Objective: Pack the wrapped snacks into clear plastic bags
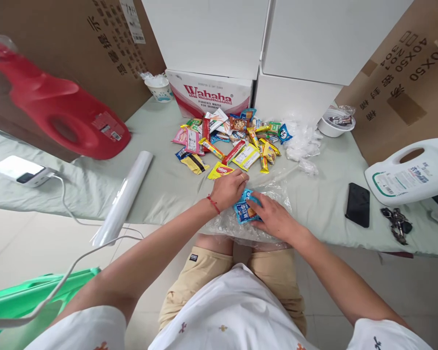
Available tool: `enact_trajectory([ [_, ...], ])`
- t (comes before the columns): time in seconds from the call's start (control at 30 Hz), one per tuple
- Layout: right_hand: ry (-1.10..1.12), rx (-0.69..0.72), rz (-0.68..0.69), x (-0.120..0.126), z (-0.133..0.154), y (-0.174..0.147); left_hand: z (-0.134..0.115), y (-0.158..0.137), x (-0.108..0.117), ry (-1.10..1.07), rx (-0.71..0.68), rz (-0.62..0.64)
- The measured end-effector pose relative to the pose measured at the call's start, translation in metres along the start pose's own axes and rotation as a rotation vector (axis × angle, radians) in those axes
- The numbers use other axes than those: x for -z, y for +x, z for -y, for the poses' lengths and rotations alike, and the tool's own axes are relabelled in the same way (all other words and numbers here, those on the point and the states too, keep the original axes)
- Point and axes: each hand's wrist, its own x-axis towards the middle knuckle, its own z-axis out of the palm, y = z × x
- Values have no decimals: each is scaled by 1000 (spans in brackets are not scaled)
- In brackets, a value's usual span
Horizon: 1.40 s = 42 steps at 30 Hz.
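A blue snack packet lies on a clear plastic bag at the table's front edge. My right hand rests on the packet from the right, its thumb and fingers curled around that side. Just to the upper left, my left hand is closed, fingertips pinched together. What it pinches, if anything, is hidden; the clear plastic runs beside and below it. Beyond both hands lies a pile of wrapped snacks, with a yellow packet closest to my left hand.
Crumpled clear bags lie right of the pile. A plastic roll, a red jug and a white device with a cable are on the left. A phone, keys and a white jug lie right. Boxes stand behind.
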Motion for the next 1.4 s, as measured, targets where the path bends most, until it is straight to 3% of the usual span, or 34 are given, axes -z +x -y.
enact_trajectory([
  [0.2, 65, -70, -80, -14, 0, -15, 0, -2, 1, -22, -9, -19],
  [0.37, 1, -430, -99, -12, 7, -26, -3, -5, 3, -37, -9, -9],
  [0.43, -11, -503, -74, -14, 11, -24, -6, -6, 3, -20, -3, 9],
  [0.6, 8, -404, -116, -17, 18, -16, -13, -5, -3, 7, 11, 46],
  [0.8, 23, -315, -136, -1, 25, -8, -14, -2, -6, 6, 0, 47],
  [0.9, -2, -348, -210, 2, 31, 5, -15, -1, -6, 2, -4, 44],
  [1.1, 54, -400, -159, -11, 37, 33, -13, -3, -7, -12, 9, 50],
  [1.27, 349, -430, -275, -11, 25, 20, -9, -6, -6, -25, 31, 11],
  [1.4, 507, -635, -370, -16, 8, 2, -10, -8, -4, -31, 35, -16],
])
